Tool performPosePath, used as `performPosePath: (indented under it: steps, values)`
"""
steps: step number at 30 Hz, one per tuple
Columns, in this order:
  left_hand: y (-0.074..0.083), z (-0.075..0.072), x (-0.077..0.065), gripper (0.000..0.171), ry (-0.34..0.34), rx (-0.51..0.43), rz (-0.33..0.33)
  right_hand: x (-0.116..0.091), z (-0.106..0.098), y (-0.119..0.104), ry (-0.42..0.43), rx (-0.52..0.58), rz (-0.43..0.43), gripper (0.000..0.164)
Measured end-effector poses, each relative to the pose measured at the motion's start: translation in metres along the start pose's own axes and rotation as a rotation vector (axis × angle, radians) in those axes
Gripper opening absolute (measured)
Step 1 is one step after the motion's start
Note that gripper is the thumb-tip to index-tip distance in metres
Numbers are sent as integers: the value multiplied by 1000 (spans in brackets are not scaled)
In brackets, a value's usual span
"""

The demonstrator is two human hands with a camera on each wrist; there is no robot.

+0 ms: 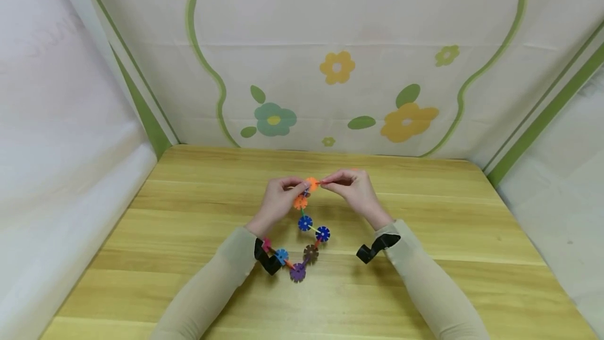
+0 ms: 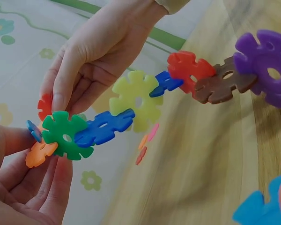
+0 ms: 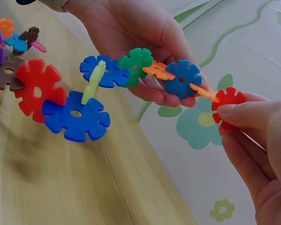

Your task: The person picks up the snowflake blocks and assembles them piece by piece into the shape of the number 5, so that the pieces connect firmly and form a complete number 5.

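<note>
A chain of notched plastic snowflake discs hangs from my two raised hands. My right hand (image 1: 357, 193) pinches a red disc (image 3: 230, 97) between thumb and fingers. This red disc meets an orange disc (image 3: 205, 92). My left hand (image 1: 277, 201) holds the chain beside it, at a blue disc (image 3: 183, 75). Beyond come a green disc (image 2: 65, 136), a blue one (image 2: 104, 127), a yellow one (image 2: 136, 101) and a brown one (image 2: 225, 84). A purple disc (image 1: 298, 272) hangs low. A pink disc (image 1: 266, 244) near my left wrist is partly hidden.
Beneath the chain is a wooden table (image 1: 448, 287). Several small loose discs (image 2: 147, 143) lie by its far side, mostly hidden behind my right hand in the head view. White fabric walls (image 1: 292, 25) with printed flowers surround the table. Black straps (image 1: 377, 247) hang from both wrists.
</note>
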State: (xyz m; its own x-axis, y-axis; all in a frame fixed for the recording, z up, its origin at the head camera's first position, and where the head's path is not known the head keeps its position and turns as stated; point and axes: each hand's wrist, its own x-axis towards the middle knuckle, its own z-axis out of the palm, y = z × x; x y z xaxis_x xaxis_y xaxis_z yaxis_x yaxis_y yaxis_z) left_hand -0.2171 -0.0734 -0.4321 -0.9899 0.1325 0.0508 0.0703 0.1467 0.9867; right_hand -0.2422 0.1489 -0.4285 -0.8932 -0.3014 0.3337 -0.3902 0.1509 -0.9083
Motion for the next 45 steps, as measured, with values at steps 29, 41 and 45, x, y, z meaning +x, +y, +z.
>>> performPosePath:
  steps: [29, 41, 45]
  values:
    - [1, -2, 5, 26, 37, -82, -6, -1, -39, 0, 168, -7, 132, 37]
    - [0, 0, 5, 22, 42, -111, -26, 1, -80, 51, 141, -263, 317, 42]
    - [1, 1, 4, 23, 39, -121, -35, 1, -81, 67, 53, -343, 369, 45]
